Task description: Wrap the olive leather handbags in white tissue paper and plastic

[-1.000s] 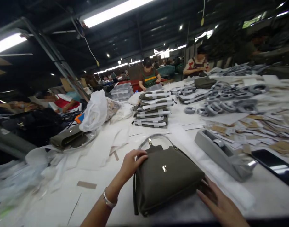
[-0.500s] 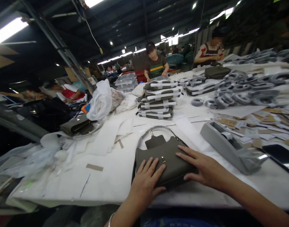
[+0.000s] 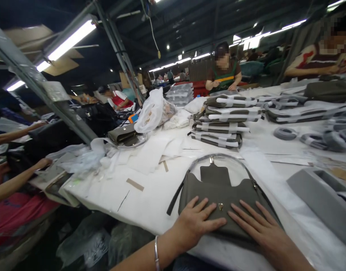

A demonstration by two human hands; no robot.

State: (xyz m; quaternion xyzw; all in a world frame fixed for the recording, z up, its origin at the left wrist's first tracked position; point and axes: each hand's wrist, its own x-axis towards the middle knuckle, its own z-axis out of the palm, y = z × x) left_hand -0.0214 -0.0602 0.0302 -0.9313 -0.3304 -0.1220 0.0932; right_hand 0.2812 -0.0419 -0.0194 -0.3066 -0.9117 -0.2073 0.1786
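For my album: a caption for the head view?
Both hands, left and right, press flat on a grey handbag on a white table.

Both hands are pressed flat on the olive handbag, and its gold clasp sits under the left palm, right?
Not quite. The head view shows the left hand and right hand flat on the olive handbag, but the gold clasp sits uncovered between them, not under the left palm.
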